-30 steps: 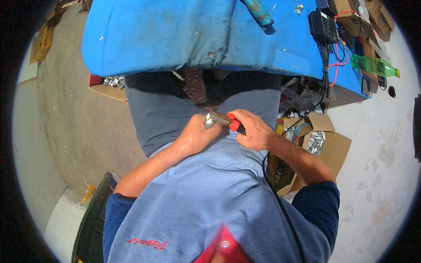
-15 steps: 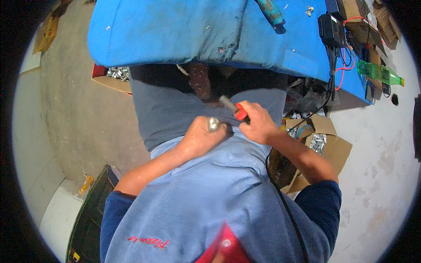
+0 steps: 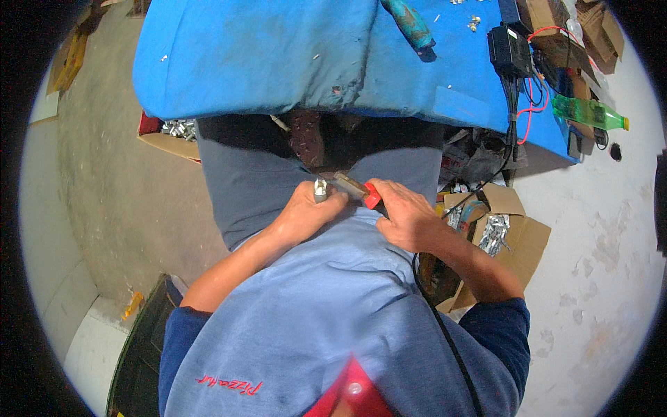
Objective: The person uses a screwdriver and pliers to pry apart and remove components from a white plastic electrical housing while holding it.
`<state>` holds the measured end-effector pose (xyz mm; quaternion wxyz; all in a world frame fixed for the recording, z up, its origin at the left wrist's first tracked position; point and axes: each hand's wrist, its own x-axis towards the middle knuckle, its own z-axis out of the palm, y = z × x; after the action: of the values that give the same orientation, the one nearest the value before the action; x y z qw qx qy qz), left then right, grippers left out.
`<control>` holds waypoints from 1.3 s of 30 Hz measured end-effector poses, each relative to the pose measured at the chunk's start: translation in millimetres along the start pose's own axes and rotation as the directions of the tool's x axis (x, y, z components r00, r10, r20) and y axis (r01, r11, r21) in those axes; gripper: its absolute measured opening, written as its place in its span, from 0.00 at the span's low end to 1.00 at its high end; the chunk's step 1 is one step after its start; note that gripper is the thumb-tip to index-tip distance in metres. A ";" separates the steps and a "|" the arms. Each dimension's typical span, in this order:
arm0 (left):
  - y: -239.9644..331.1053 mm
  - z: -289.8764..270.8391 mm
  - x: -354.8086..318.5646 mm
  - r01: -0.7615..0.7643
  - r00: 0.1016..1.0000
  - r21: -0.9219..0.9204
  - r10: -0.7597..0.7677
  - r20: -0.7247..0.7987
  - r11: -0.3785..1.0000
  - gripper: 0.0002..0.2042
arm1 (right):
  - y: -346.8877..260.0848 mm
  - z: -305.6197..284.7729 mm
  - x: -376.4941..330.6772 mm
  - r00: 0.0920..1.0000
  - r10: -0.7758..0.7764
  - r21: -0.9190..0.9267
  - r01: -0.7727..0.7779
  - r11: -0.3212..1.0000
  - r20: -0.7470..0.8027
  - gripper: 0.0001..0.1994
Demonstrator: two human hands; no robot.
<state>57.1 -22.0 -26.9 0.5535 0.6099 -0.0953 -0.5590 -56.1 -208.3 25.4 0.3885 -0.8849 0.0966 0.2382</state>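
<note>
My left hand [image 3: 300, 214] is closed in front of my lap, gripping a small shiny metal part [image 3: 320, 189] whose silvery end sticks up out of the fist. Close to its right, my right hand [image 3: 411, 217] is wrapped round a tool [image 3: 372, 195] with a red and black handle. The tool's grey flat metal end [image 3: 351, 184] points left toward the metal part. Fingers hide the lower half of the part, and I cannot tell whether the two touch.
A blue-covered table [image 3: 264, 62] lies ahead, bearing a teal power tool [image 3: 410, 28] and a black adapter [image 3: 509, 52] with cables. Boxes of metal pieces stand at left [image 3: 156, 139] and right [image 3: 531, 243]. A green bottle [image 3: 590, 112] lies at far right. A black cord crosses my apron.
The right hand has moved slightly down, and the tool's metal end is lower and nearer the left hand. The silvery part has tilted in my left hand. The whole view has shifted a little.
</note>
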 end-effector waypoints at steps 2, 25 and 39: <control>-1.8 4.3 0.4 -0.077 0.997 -0.010 0.077 -0.019 0.997 0.09 | -4.1 -1.8 2.0 0.999 0.012 -0.006 -0.012 1.000 0.042 0.29; 3.0 1.7 0.7 -0.085 0.991 -0.002 0.085 0.101 0.996 0.06 | 5.7 15.4 19.5 0.992 -0.124 0.089 0.123 0.988 0.004 0.22; 19.4 16.7 -13.3 -0.115 0.970 0.091 0.092 0.224 0.989 0.13 | 22.4 29.0 30.2 0.977 -0.174 0.103 0.187 0.977 -0.124 0.18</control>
<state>49.0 -28.9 0.0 0.5357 0.5668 -0.2162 -0.5874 -47.9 -201.8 -21.0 0.4524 -0.8784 0.0513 0.1451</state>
